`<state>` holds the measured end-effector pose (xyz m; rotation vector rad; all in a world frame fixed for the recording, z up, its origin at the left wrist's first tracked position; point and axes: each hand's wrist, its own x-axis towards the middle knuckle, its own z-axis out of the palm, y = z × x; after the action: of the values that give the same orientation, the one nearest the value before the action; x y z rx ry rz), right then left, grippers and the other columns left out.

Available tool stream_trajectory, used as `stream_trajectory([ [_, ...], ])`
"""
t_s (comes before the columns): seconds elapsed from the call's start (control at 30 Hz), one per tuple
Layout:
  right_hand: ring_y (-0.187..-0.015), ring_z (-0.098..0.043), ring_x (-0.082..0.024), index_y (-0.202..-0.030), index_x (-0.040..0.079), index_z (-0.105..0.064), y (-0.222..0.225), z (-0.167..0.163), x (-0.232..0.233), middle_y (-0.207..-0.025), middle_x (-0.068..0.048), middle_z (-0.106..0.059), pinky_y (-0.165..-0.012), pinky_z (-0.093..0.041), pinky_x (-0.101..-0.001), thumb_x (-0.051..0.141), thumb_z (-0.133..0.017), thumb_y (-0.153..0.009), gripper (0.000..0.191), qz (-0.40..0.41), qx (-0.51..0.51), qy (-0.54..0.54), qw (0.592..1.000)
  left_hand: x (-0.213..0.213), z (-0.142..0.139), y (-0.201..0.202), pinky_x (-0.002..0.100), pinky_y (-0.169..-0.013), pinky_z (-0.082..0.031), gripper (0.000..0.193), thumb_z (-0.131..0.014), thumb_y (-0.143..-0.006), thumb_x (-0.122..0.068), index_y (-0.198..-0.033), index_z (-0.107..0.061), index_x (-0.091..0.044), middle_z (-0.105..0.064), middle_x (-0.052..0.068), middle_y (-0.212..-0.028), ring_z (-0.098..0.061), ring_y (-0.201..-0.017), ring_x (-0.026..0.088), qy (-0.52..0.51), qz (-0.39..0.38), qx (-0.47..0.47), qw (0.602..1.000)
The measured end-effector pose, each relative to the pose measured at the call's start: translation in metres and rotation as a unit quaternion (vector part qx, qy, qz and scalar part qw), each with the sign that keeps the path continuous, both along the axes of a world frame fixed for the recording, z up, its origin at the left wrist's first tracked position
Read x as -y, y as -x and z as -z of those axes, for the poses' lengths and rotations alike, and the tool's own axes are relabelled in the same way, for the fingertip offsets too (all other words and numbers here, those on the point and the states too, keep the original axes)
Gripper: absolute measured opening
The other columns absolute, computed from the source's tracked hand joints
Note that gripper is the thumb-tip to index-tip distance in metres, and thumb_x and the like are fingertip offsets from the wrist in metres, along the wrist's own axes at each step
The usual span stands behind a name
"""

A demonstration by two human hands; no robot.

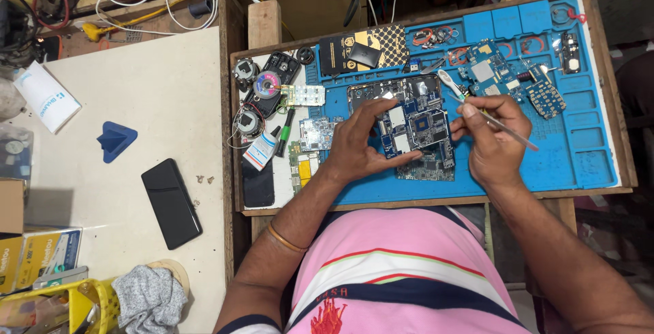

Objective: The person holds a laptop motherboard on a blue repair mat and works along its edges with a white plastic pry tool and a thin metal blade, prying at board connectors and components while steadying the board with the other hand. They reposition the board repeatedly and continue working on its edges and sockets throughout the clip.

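Seen from above, we hold an opened device [402, 126] flat near the middle of the blue work mat [579, 163], closer to its front edge. Our left hand [361, 144] lies spread over the device's left part, fingers half open and pressing down on the blue circuit board [419, 128]. Our right hand [492, 140] is closed in a pinch on thin metal tweezers [507, 128], beside the board's right edge; we cannot tell whether the tips touch it. The back cover is already off and the board exposed. Loose boards [501, 75] and small parts sit toward the mat's far right corner, so disassembly looks well advanced, while work on the board appears unfinished. A black phone [170, 202] lies on the white desk [163, 95] to the left.
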<state>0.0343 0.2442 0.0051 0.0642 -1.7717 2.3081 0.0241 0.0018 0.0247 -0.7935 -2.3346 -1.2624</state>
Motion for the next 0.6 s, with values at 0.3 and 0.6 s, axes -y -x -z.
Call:
stream_trajectory([
  [0.3,-0.099,-0.068,-0.015,-0.113,-0.002,-0.068,-0.009,-0.007,0.003,-0.113,-0.011,-0.069,-0.087,-0.057,-0.0258,0.003,-0.072,-0.104,0.011,0.034,-0.094,-0.153,0.983,0.001,-0.01,0.001,0.037,-0.09,-0.065,0.09,-0.096,-0.071,-0.048,-0.142,-0.052,-0.014,-0.065,0.011,-0.129,-0.072,-0.113,0.026,-0.001,-0.02,0.028,0.999],
  [0.6,-0.1,-0.068,-0.019,-0.101,0.006,-0.071,-0.018,-0.016,0.009,-0.1,-0.007,-0.073,-0.108,-0.05,-0.0384,0.002,-0.082,-0.093,0.014,-0.001,-0.226,-0.336,0.915,0.003,0.0,0.003,0.039,-0.095,-0.064,0.091,-0.095,-0.073,-0.049,-0.146,-0.05,-0.019,-0.063,0.011,-0.14,-0.071,-0.121,0.029,0.028,0.023,0.058,0.998],
])
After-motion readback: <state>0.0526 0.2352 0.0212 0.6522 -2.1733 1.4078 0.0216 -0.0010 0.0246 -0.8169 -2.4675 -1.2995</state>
